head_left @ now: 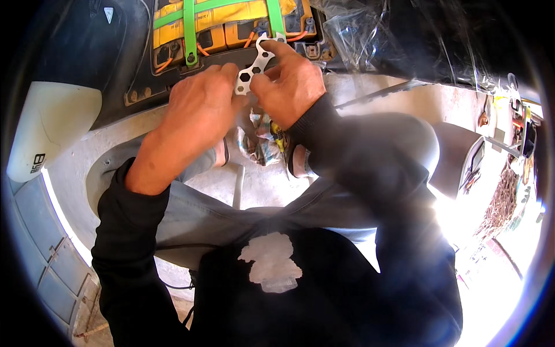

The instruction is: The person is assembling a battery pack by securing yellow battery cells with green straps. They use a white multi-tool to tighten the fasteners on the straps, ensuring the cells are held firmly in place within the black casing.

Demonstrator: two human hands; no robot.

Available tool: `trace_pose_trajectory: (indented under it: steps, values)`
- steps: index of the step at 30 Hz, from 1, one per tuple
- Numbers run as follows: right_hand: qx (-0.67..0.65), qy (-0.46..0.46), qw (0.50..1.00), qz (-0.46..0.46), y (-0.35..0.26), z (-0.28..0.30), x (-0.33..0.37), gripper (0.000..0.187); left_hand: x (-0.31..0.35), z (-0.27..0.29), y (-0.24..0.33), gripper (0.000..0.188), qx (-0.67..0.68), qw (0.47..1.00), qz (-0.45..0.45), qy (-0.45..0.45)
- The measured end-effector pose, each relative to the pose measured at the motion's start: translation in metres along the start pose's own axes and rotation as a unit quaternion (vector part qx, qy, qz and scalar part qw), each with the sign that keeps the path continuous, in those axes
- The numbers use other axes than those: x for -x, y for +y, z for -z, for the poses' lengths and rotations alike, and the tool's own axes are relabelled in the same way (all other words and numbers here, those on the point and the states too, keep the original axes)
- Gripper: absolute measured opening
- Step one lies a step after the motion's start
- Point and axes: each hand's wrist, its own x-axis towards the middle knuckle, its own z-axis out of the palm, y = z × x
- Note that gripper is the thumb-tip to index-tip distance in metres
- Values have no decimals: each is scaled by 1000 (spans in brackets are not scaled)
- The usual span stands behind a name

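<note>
A flat silver multi-hole wrench [250, 74] with hexagonal openings slants up toward the battery compartment's near edge. My right hand [293, 87] grips it from the right, thumb on the middle and index finger along the upper end. My left hand [199, 104] is closed at its lower left end; the fingertips are partly hidden. Beyond my hands lie several yellow-orange batteries [209, 38] with orange wires, under a green strap [189, 32] bolted at the compartment's near rim. The wrench's upper jaw is by another green strap [275, 18], where a bolt cannot be made out.
Clear plastic film [370, 34] covers the black body panel at the right. Between my feet lie a crumpled cloth [254, 144] and a yellow-and-black tool handle [278, 137]. A pale rounded panel [55, 127] stands at the left. Tools and a brown bundle [500, 199] are at the far right.
</note>
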Motion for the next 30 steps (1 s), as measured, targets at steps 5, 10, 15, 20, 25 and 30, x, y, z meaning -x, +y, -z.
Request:
trace_pose_trajectory:
  steps: [5,10,15,20,25,30]
  values:
    - [-10,0,1000,-17,-6,-5,-5,48,-2,-3,3,25,10,1000,27,5]
    - [151,-34,987,42,-23,-3,-1,35,-7,-12,-5,20,-29,999,28,25]
    - [308,-58,940,133,-21,-14,14,23,-11,-1,-9,19,-36,998,49,34]
    - [237,-138,951,145,-21,-6,22,17,-23,11,-10,23,-107,990,94,3]
    - [225,-207,936,176,-14,-8,27,12,-31,16,-25,19,-95,992,87,10]
    - [245,-240,919,197,-13,-8,33,13,-47,19,-32,17,-134,985,112,9]
